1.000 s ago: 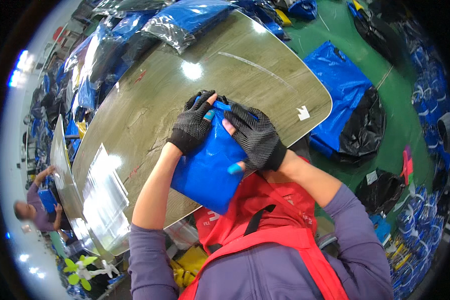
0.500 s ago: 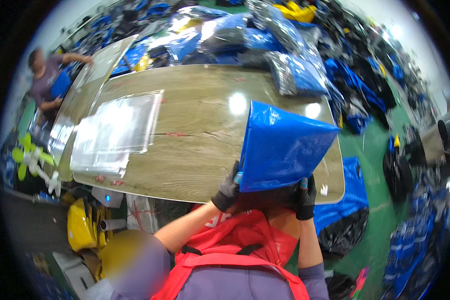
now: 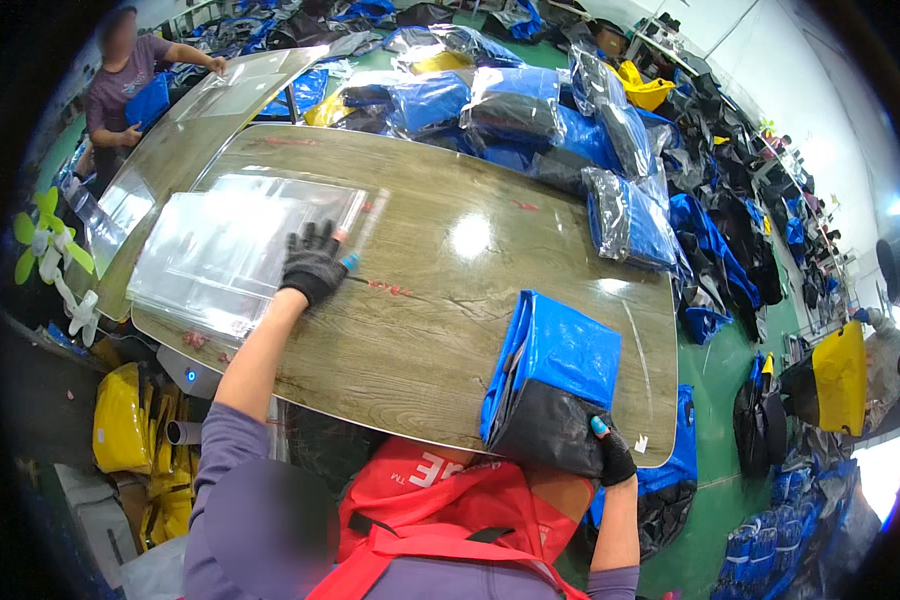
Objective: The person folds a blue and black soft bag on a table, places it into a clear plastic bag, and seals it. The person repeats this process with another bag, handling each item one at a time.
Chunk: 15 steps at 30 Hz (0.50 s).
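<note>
My left hand (image 3: 316,262), in a dark glove with bare fingertips, lies with spread fingers on the right edge of a pile of clear plastic bags (image 3: 220,235). A blue wrap shows on its thumb. At the table's near edge rests a folded blue and black tarpaulin bag (image 3: 565,345), blue at the far part and black towards me. My right hand (image 3: 615,452), gloved likewise, is closed on the near right corner of this bag, thumb on top; its other fingers are partly hidden.
The wood-patterned table (image 3: 420,360) has rounded corners. Wrapped blue and black packages (image 3: 515,105) are heaped along its far edge. A person (image 3: 130,85) stands at the far left by a second table. A green-bladed fan (image 3: 45,235) stands left; yellow bags (image 3: 125,420) lie below.
The folded bag has come down from upright in both hands to lie on the table. My left hand has let go and moved left onto the clear bags; the right still holds it.
</note>
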{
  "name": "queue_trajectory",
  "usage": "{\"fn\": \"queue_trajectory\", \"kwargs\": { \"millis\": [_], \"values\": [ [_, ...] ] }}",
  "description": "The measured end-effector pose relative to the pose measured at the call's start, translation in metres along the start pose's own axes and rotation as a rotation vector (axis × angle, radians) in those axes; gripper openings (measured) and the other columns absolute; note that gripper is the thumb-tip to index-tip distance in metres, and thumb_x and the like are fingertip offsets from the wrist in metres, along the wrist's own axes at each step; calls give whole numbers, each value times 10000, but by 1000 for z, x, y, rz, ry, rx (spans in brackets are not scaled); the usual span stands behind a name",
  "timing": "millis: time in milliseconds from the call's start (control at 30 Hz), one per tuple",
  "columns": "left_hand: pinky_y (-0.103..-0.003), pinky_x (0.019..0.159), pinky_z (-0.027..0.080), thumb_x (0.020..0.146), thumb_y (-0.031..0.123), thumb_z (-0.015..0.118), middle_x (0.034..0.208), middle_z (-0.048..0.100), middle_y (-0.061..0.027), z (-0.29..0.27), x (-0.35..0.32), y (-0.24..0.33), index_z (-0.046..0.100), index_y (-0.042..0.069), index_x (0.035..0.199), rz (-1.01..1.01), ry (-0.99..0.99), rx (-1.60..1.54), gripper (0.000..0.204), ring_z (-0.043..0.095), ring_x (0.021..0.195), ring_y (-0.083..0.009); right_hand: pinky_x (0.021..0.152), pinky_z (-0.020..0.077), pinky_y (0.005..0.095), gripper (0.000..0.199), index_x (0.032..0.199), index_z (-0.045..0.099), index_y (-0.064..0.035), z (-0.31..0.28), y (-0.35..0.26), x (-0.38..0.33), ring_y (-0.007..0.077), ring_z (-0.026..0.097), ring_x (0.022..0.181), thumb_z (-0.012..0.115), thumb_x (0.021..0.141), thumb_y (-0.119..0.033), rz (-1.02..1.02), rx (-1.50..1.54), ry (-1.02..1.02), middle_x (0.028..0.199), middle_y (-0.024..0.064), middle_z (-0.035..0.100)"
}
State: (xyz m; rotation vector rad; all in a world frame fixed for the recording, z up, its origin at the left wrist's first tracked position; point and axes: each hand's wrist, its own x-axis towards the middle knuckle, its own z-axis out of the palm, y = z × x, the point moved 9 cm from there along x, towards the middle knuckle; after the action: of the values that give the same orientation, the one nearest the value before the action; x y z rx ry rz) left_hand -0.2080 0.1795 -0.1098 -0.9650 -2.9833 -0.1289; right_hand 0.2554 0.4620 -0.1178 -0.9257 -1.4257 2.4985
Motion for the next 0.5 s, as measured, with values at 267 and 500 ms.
{"fn": "queue_trajectory", "kwargs": {
  "millis": [267, 500],
  "values": [
    [-540, 1125, 212, 806, 442, 631, 1395, 454, -189, 9, -160, 229, 551, 122, 1273, 843, -40, -338, 572, 347, 1345, -399, 1026, 430, 407, 670, 1422, 370, -28, -42, 10, -27, 261, 522, 1217, 645, 864, -277, -40, 46, 112, 1355, 136, 513],
    [-504, 1017, 371, 736, 263, 724, 1199, 592, -153, -2, -130, 207, 629, 96, 879, 645, 107, -581, 239, 461, 1213, -401, 1060, 389, 402, 818, 1443, 330, -7, -49, 0, -63, 277, 484, 1249, 739, 767, -219, 49, -187, -2, 1408, 149, 458]
  ]
}}
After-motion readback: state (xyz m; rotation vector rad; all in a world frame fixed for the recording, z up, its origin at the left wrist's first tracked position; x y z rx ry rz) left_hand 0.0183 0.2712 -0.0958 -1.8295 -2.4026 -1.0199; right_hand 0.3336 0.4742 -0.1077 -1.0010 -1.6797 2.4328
